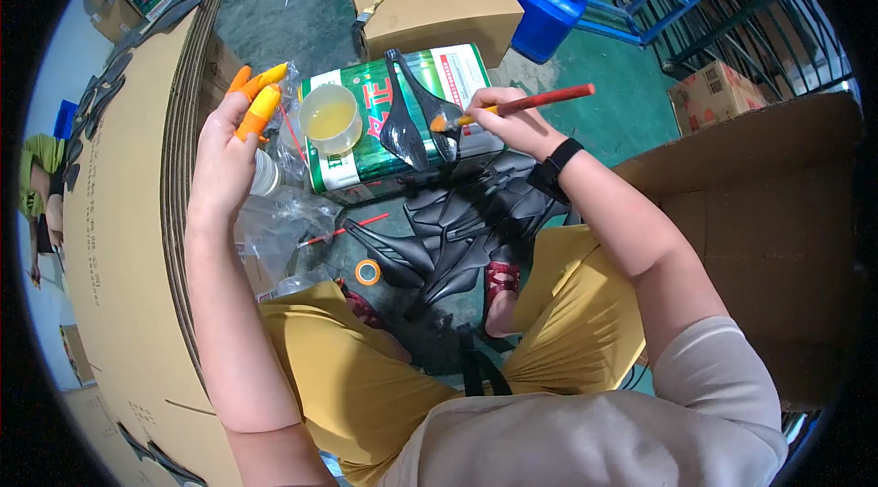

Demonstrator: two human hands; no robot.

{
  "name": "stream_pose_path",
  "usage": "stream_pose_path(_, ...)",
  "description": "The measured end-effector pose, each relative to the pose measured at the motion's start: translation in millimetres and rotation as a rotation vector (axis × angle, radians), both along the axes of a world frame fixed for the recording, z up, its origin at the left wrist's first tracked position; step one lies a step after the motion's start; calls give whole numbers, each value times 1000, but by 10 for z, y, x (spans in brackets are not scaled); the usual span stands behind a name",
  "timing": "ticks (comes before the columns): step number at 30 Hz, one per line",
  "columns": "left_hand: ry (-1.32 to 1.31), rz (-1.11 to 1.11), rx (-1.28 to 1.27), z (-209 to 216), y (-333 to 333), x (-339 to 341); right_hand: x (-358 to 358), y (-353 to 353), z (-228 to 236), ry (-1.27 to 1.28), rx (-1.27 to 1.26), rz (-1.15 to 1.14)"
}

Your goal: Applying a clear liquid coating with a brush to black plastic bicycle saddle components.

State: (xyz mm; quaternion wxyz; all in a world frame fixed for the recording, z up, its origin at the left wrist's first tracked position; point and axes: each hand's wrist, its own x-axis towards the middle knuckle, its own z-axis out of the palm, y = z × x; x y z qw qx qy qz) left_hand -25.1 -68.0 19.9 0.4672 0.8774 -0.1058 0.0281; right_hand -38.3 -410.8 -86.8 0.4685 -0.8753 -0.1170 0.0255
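Note:
My right hand [512, 121] grips a paintbrush [549, 98] with a red handle. Its bristles touch, or nearly touch, a glossy black forked part [407, 135], shaped like a bicycle saddle shell. That part lies on a green and white metal can [366, 171]. Beside it on the can stands a clear plastic cup [330, 119] of yellowish liquid. Left of the cup, my left hand [233, 135] is raised with fingers apart and nothing seen in it. Orange finger covers [261, 112] sit on some of its fingers, next to clear plastic film [291, 121].
Black molded parts [457, 231] are heaped on the floor before my feet, near a tape roll [368, 272] and a thin red stick [343, 229]. Cardboard sheets [137, 213] rise at left. An open carton [759, 240] stands right. Beyond are a box [439, 7] and blue jerrycan [549, 11].

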Motion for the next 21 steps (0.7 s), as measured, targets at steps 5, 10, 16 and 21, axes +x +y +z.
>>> stream_pose_path(5, 29, 2, -41, -8, -3, -9, -203, -147, -115, -57, -87, 92)
stream_pose_path(10, 25, 12, -11, -2, 8, 0, -366, -179, -87, 30, -90, 162)
stream_pose_path(16, -14, -4, -13, -71, 0, 26, -289, -172, 61, 98, 134, -8)
stream_pose_path(21, 39, -8, -12, -12, -64, 4, -252, -148, 96, 29, 66, -122)
